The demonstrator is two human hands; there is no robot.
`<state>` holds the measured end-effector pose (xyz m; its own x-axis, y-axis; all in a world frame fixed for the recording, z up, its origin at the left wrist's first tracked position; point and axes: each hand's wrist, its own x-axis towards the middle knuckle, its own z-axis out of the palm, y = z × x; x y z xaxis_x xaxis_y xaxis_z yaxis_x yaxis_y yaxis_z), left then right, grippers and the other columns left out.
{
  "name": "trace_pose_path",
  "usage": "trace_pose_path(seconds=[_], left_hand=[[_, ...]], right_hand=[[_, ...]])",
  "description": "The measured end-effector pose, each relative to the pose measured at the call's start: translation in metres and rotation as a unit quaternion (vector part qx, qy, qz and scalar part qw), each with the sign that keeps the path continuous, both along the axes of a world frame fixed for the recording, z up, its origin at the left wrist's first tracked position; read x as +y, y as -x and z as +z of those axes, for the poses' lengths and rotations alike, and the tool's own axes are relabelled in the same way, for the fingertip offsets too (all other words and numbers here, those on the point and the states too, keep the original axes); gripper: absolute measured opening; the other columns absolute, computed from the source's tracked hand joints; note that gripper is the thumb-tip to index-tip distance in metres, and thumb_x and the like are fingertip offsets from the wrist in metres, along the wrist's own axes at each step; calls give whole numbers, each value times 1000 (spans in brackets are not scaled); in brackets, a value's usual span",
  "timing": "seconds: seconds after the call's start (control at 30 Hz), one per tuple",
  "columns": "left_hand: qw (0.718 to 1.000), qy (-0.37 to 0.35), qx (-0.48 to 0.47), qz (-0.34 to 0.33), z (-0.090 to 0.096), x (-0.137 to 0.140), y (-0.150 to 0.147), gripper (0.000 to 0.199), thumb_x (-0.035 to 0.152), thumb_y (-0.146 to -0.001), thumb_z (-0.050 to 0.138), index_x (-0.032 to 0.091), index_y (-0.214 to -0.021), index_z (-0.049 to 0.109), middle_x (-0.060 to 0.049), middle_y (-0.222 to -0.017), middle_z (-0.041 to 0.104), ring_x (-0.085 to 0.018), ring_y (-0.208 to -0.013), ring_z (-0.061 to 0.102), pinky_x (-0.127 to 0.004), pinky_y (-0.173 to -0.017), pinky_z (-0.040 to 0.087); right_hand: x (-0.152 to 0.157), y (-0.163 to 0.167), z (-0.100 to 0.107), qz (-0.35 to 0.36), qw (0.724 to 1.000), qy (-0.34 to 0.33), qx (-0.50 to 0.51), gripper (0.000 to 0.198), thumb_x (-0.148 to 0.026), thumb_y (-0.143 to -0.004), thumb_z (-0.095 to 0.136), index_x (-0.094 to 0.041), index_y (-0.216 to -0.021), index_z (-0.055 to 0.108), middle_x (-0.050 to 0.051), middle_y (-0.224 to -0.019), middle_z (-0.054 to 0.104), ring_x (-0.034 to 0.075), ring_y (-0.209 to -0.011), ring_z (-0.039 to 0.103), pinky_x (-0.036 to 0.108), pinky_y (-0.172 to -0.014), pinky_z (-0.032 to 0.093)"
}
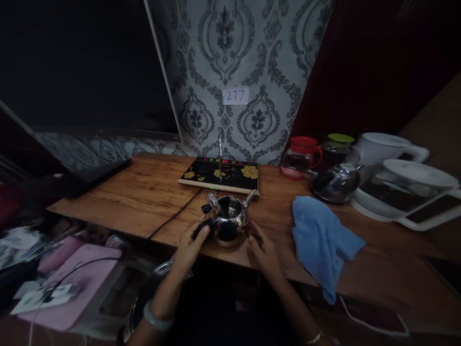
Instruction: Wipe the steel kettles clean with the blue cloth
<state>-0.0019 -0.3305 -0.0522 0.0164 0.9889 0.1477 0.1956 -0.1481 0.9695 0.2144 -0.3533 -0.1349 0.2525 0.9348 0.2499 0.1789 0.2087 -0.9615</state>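
A small shiny steel kettle (230, 218) with its lid off stands on the wooden table (144, 192) near the front edge. My left hand (192, 242) grips its black handle on the left side. On the kettle's right side rests my right hand (261, 245), fingers against the body. Behind the kettle lies a black electric tea tray (234, 174) with gold flowers, red lights and a thin upright spout.
A blue cloth (322, 240) lies right of the kettle. At the back right stand a red-lidded glass pot (299, 156), a green-lidded pot (338, 146), a steel teapot (336, 182) and two white kettles (403, 192). A cable (176, 216) runs off the table's front.
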Motion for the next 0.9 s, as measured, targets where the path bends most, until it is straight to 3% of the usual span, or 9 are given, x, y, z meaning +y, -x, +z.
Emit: trace_pose_path(seconds=[0.17,0.27,0.37,0.47,0.6,0.73,0.8,0.9], left_hand=[[999,-42,-10,11,-7,-4,-21,38,49,-82,60,16,-97,72,-7,-99,71,-22,-96,63,-33,-89,48],[996,-78,-8,28,-15,-9,-26,37,49,-87,54,17,-98,70,-8,-103,68,-21,-101,60,-34,-93,46],[992,-100,3,74,-21,-12,-28,37,51,-88,51,18,-90,69,-7,-98,63,-21,-100,57,-34,-93,46],[992,-109,23,59,-24,-16,-33,36,49,-89,49,19,-90,70,-7,-97,61,-21,-98,57,-35,-91,47],[989,-132,59,-26,-26,-24,-45,30,38,-90,51,21,-105,70,-10,-112,59,-23,-110,54,-38,-98,45],[978,-159,60,-118,-31,-28,-52,30,29,-89,53,22,-115,67,-11,-126,57,-23,-118,54,-39,-100,45],[979,-159,61,-109,-34,-27,-52,25,27,-89,52,21,-108,69,-11,-118,62,-21,-111,58,-37,-95,48],[982,-162,71,-67,-37,-25,-49,20,25,-89,50,19,-91,70,-7,-95,67,-19,-93,62,-32,-82,51]], right_hand=[[2,21,8,59,997,-50,12,66,-38,-89,54,-25,-149,30,9,-146,46,25,-132,46,47,-109,39],[-7,36,11,18,996,-76,-38,69,-35,-88,56,-26,-150,26,9,-154,34,27,-141,33,52,-114,31],[-15,46,11,-12,993,-89,-78,68,-35,-88,54,-25,-150,27,8,-155,31,29,-143,27,55,-116,25],[-7,44,9,-2,994,-87,-72,70,-37,-88,55,-24,-150,26,9,-155,31,28,-143,27,54,-116,26],[18,28,10,59,997,-57,1,72,-41,-89,53,-23,-152,22,10,-145,48,25,-134,44,48,-110,37],[23,15,16,-11,999,-36,34,60,-45,-92,46,-24,-147,35,8,-147,45,24,-137,40,47,-112,34],[16,15,18,-29,999,-32,21,57,-46,-93,45,-23,-144,39,9,-148,44,25,-136,41,47,-112,34],[7,19,16,7,998,-49,-24,64,-45,-88,55,-21,-144,38,11,-144,48,27,-134,44,47,-110,37]])
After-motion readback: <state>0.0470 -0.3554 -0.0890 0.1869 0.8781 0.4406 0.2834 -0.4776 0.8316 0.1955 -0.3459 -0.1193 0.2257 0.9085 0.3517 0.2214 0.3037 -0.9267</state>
